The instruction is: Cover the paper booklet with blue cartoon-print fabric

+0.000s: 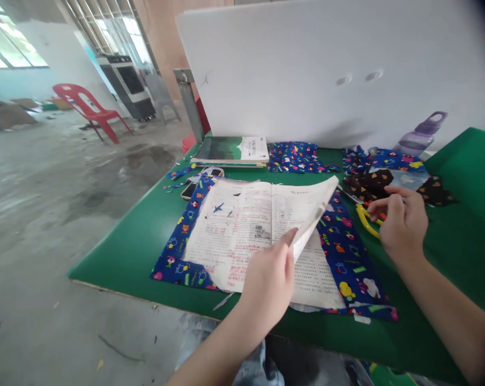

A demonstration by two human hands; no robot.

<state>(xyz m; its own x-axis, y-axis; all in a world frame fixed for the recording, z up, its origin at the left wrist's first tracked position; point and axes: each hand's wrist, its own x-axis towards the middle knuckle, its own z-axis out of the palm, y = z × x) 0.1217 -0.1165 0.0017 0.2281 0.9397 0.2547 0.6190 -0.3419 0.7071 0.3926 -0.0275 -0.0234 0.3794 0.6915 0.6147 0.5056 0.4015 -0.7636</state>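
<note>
In the head view, the person's left hand (268,279) grips a lifted page (315,214) of the book (226,228), its thumb pressed on the near side; the fingers behind the paper are hidden. The book lies open in the middle of the green tabletop (121,254), on a blue patterned cloth (173,249) that shows along both sides of it. Its pages carry print, red handwritten lines and a small grey picture. The right hand (405,222) is over the tabletop to the right of the book, fingers loosely bent, beside a yellow loop (365,221); whether they touch or hold anything, one cannot tell. Just beyond that hand lies a brown cloth (366,185). A phone (188,191) lies next to the cloth's far left corner. Along the back are a stack of books (228,150), a folded blue piece (292,156) and a purple bottle (419,134), in front of a white board (282,75). Off to the left, a red chair (91,113) and a cooler (128,86) stand on the floor (45,214).
</note>
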